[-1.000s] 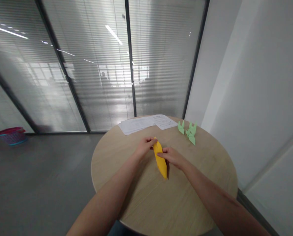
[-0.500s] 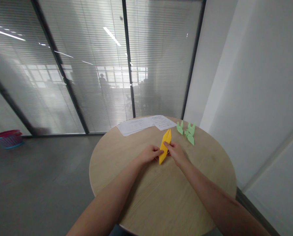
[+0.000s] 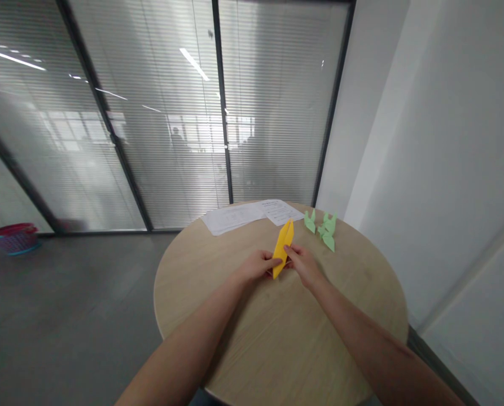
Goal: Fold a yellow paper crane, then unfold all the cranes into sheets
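Note:
A long, pointed piece of folded yellow paper [image 3: 283, 248] is held tilted above the round table, its upper tip leaning right and showing a split. My left hand [image 3: 260, 265] pinches it near the lower end, thumb on the front face. On the opposite edge, my right hand [image 3: 301, 263] grips it with the thumb at mid-height. The other fingers of both hands are partly hidden behind the paper. Beyond my right hand, several folded light green paper figures [image 3: 327, 228] stand on the table.
The round wooden table [image 3: 235, 361] fills the middle. Printed white sheets [image 3: 235, 217] lie overlapping at its far edge. A white wall [image 3: 459, 169] rises at the right, and glass partitions with blinds [image 3: 272, 113] stand behind. A red and blue basket [image 3: 17, 239] sits on the floor at left.
The yellow paper has shifted very slightly up and left in my hands. My right thumb has moved a little toward the paper's right edge. Both hands keep their hold.

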